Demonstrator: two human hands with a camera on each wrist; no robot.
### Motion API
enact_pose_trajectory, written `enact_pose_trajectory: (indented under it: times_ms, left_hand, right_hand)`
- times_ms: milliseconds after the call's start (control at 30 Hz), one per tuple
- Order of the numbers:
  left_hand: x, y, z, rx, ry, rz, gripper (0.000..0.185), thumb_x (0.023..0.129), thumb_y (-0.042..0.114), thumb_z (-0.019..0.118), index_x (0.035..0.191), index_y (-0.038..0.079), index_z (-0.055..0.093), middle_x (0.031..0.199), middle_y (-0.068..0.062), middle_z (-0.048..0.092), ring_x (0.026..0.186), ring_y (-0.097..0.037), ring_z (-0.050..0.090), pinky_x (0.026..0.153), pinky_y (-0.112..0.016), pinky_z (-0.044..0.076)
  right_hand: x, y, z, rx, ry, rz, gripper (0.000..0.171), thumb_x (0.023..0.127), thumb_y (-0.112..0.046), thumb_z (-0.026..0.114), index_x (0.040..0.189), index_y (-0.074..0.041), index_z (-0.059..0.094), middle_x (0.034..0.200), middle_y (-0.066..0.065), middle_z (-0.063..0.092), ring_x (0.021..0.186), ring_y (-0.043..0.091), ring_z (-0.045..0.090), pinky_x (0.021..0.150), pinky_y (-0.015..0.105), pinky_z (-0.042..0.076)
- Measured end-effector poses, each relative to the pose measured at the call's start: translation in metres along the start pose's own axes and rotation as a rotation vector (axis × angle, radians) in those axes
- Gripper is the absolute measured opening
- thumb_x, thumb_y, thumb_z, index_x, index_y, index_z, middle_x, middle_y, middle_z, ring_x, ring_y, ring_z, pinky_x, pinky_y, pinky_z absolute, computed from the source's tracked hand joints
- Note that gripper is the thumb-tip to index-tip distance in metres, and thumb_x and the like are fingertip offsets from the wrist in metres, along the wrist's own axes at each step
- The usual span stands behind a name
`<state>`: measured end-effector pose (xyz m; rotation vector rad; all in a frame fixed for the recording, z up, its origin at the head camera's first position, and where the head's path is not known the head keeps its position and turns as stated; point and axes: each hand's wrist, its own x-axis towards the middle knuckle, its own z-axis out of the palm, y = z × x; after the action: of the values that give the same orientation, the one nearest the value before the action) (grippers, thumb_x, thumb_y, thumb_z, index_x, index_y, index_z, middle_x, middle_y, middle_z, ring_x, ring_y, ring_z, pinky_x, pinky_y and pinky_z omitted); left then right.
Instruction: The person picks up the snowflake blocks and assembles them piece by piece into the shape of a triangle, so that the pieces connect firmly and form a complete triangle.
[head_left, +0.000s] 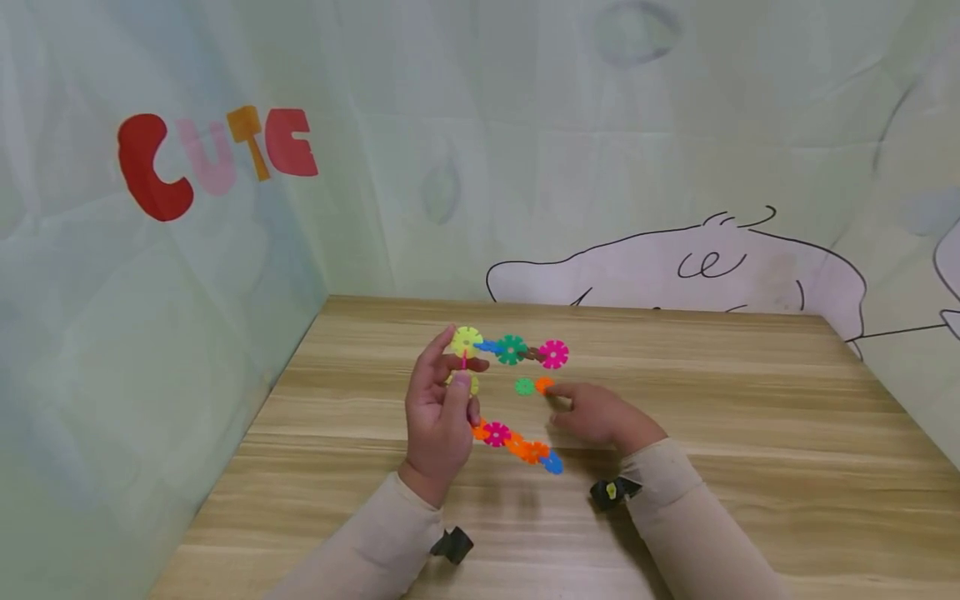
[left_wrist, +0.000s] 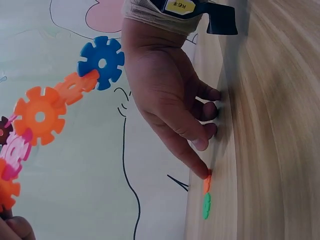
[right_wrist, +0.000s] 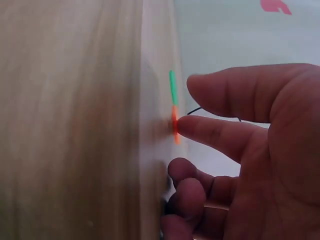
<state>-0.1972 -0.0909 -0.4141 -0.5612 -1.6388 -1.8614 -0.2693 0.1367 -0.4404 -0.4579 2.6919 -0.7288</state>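
My left hand (head_left: 437, 433) grips a chain of notched plastic snowflake discs, upright above the table. Its upper arm runs right from a yellow disc (head_left: 467, 332) through blue, green and brown to a pink disc (head_left: 554, 345). The lower arm has orange and pink discs and ends in a blue disc (left_wrist: 91, 54). Part of the chain hides behind the fingers. My right hand (head_left: 600, 414) touches an orange disc (right_wrist: 175, 135) on the table with its extended index fingertip; the other fingers are bent. Beside that disc, end to end, lies a green disc (left_wrist: 206, 206).
The wood-grain table (head_left: 750, 467) runs back to a cloth backdrop (head_left: 450, 125) with a drawn cartoon figure. Cloth also walls the left side, bearing coloured letters (head_left: 157, 196). A black wrist camera (head_left: 609, 493) sits at the right cuff, another (head_left: 454, 546) at the left.
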Motion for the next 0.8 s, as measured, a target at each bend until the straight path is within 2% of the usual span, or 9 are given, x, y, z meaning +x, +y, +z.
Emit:
enact_pose_trajectory:
  times_ms: [133,200,267,433,633,800]
  left_hand:
    - [0.0001,0.0007,0.0007,0.011,0.0,0.002,0.052,0.105,-0.007,0.042,0.155,0.007,0.047,0.105,-0.02,0.063,0.049,-0.017,0.051,0.046,-0.02,0.047]
    - [0.0001,0.0008,0.0009,0.013,0.0,0.004,0.052,0.105,-0.007,0.042,0.154,0.007,0.047,0.105,-0.021,0.063,0.049,-0.017,0.051,0.046,-0.02,0.047]
    - [0.0001,0.001,0.0012,0.01,-0.002,0.005,0.052,0.105,-0.007,0.042,0.154,0.007,0.047,0.105,-0.021,0.062,0.05,-0.017,0.052,0.046,-0.02,0.047]
    - [0.0,0.001,0.001,0.005,-0.006,0.003,0.052,0.105,-0.007,0.043,0.155,0.006,0.047,0.106,-0.021,0.062,0.05,-0.016,0.052,0.047,-0.02,0.047]
    - [0.0,0.0005,0.0007,0.012,-0.005,-0.003,0.051,0.105,-0.007,0.043,0.155,0.006,0.046,0.107,-0.022,0.063,0.05,-0.016,0.052,0.047,-0.02,0.048]
    - [0.0009,-0.0001,-0.0005,0.014,0.004,-0.002,0.051,0.105,-0.006,0.042,0.155,0.006,0.047,0.106,-0.023,0.063,0.051,-0.017,0.052,0.047,-0.02,0.047]
  right_hand:
    - [0.0008,0.0007,-0.0023,0.024,0.045,0.009,0.03,0.098,-0.015,0.069,0.127,-0.01,0.074,0.127,0.011,0.072,0.111,0.032,0.065,0.101,0.052,0.054]
    - [0.0016,0.0013,-0.0032,0.054,0.06,0.03,0.021,0.095,-0.011,0.07,0.115,-0.01,0.076,0.112,0.007,0.073,0.096,0.026,0.063,0.088,0.043,0.056]
    - [0.002,0.0022,-0.0035,0.083,0.066,0.045,0.021,0.093,-0.007,0.071,0.113,-0.011,0.076,0.102,0.006,0.07,0.087,0.023,0.06,0.077,0.038,0.054]
    - [0.0008,0.0022,-0.0018,0.059,0.06,0.025,0.034,0.089,-0.003,0.075,0.121,-0.015,0.074,0.095,0.004,0.066,0.081,0.023,0.058,0.071,0.034,0.05]
    - [-0.003,-0.0008,-0.0014,0.017,0.061,0.025,0.023,0.085,0.0,0.077,0.102,-0.014,0.07,0.089,0.002,0.064,0.078,0.023,0.056,0.07,0.034,0.049]
    - [-0.0052,-0.0029,-0.0027,0.017,0.067,0.032,0.024,0.084,-0.002,0.081,0.095,-0.013,0.063,0.084,0.004,0.06,0.076,0.023,0.054,0.066,0.033,0.044]
